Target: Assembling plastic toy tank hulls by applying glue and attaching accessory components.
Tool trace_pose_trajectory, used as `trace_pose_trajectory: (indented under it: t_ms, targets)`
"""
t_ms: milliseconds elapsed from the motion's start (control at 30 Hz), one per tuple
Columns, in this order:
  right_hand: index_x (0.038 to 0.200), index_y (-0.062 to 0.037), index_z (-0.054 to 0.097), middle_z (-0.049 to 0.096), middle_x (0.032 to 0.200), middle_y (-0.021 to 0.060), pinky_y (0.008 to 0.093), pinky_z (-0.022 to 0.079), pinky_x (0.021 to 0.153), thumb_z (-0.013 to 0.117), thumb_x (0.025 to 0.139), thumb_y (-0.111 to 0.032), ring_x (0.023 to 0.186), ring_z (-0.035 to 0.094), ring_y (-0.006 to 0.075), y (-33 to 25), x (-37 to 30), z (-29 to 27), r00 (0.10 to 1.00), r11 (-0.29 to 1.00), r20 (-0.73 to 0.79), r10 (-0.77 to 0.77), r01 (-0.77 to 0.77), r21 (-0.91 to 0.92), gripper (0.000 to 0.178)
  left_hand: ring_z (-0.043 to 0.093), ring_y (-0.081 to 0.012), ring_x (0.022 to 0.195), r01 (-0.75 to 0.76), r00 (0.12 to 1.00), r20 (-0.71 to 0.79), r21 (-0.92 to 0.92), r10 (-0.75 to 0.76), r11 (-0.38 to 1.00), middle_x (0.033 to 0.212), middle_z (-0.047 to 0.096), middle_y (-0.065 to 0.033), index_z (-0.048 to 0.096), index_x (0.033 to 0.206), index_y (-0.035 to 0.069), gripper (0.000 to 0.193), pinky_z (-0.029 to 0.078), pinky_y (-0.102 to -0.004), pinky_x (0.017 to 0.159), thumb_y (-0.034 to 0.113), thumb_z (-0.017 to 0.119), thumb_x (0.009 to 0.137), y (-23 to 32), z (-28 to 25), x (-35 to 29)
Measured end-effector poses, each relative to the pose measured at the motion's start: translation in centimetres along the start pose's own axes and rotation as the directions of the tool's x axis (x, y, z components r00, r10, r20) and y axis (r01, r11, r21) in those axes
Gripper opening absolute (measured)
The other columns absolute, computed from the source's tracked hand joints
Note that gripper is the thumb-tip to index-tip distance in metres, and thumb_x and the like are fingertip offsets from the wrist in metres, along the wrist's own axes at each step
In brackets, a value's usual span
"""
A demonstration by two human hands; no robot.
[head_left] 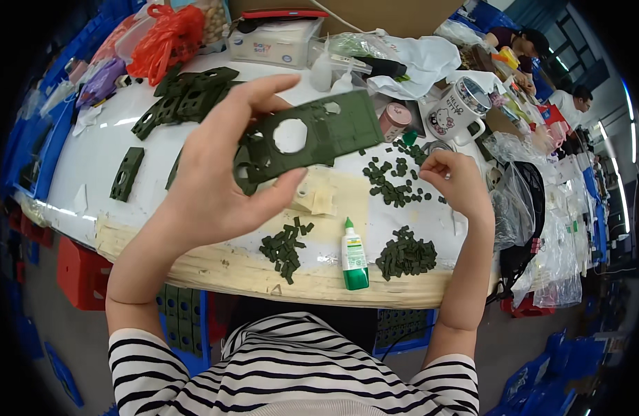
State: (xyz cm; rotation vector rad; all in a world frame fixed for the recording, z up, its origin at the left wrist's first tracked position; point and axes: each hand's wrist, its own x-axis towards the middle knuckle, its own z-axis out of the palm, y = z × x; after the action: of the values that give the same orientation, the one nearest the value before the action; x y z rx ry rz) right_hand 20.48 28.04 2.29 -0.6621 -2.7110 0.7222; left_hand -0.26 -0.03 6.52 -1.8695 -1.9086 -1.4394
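Left hand (219, 177): thumb and fingers clamped on green panel edges; pinching too hard could bend or crack it near the round hole, where it looks thin
Green panel (344, 132): raised above the table (91, 159), tilted; could slip and scatter the bits below if the grip loosens
Right hand (458, 177): fingertips look together, cannot tell if anything is between them; a tiny bit there could drop or turn wrong way round
Loose bits (396, 191): spread beside right hand; a sleeve or wrist brushing past could mix them with the others
Left pile (285, 251): near the front edge, a forearm sweep could push pieces off
Right pile (407, 255): same risk, right forearm is close
Squeeze bottle (355, 256): between the two piles, green cap on; a bump could send it into either pile
Mug (458, 114): just beyond right hand, a careless reach could knock it
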Motion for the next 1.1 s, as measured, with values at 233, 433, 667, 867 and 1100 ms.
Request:
trace_pose_trajectory:
  t_ms: [233, 433, 667, 867, 1100]
  targets:
    - [0.081, 0.0011, 0.067, 0.065, 0.067, 0.0066, 0.0278, 0.048, 0.060, 0.073, 0.077, -0.006, 0.062, 0.059, 0.0130, 0.6, 0.7, 1.5, 0.982, 0.991, 0.140, 0.126, -0.119, -0.058, 0.010, 0.057, -0.0184, 0.099, 0.014, 0.990, 0.142, -0.183, 0.012, 0.983, 0.112, 0.058, -0.0145, 0.037, 0.137, -0.003, 0.076, 0.046, -0.0311, 0.090, 0.003, 0.075, 0.071, -2.5, 3.8, -2.3]
    - [0.080, 0.0025, 0.067, 0.066, 0.068, 0.0130, 0.0331, 0.050, 0.061, 0.072, 0.075, -0.007, 0.063, 0.064, 0.0227, 0.7, 1.0, 2.1, 0.973, 0.985, 0.158, 0.170, -0.169, -0.019, 0.012, 0.060, -0.0259, 0.099, 0.057, 0.992, 0.119, -0.210, -0.033, 0.976, 0.112, 0.059, -0.0153, 0.045, 0.132, -0.002, 0.071, 0.049, -0.0337, 0.087, 0.005, 0.077, 0.069, -3.1, 4.3, -3.1]
    - [0.085, 0.0036, 0.069, 0.068, 0.073, 0.0081, 0.0268, 0.050, 0.062, 0.071, 0.080, -0.005, 0.066, 0.064, 0.0133, -1.8, 0.5, 1.7, 0.988, 0.977, -0.134, 0.079, -0.050, 0.209, 0.010, 0.057, -0.0293, 0.092, -0.077, 0.992, 0.091, -0.058, 0.082, 0.995, 0.105, 0.058, -0.0163, 0.056, 0.118, -0.003, 0.060, 0.048, -0.0348, 0.079, 0.004, 0.078, 0.063, -2.6, 4.0, -2.5]
    - [0.101, 0.0041, 0.069, 0.070, 0.082, 0.0068, 0.0227, 0.052, 0.069, 0.069, 0.085, -0.002, 0.075, 0.064, 0.0090, -6.1, -1.6, 1.6, 0.990, 0.687, -0.120, 0.069, 0.040, 0.725, 0.017, 0.055, -0.0296, 0.087, -0.145, 0.985, 0.091, -0.020, 0.146, 0.989, 0.108, 0.057, -0.0152, 0.054, 0.121, -0.001, 0.062, 0.047, -0.0373, 0.078, 0.006, 0.079, 0.064, -2.7, 4.3, -2.8]
    - [0.095, 0.0035, 0.065, 0.068, 0.084, 0.0064, 0.0232, 0.051, 0.071, 0.069, 0.085, -0.002, 0.076, 0.062, 0.0093, -7.5, -2.1, 2.3, 0.993, 0.480, 0.051, 0.102, -0.094, 0.872, 0.012, 0.056, -0.0302, 0.089, -0.198, 0.978, 0.077, 0.032, 0.195, 0.980, 0.109, 0.057, -0.0152, 0.054, 0.122, -0.002, 0.063, 0.047, -0.0388, 0.077, 0.007, 0.079, 0.065, -2.4, 4.3, -2.9]
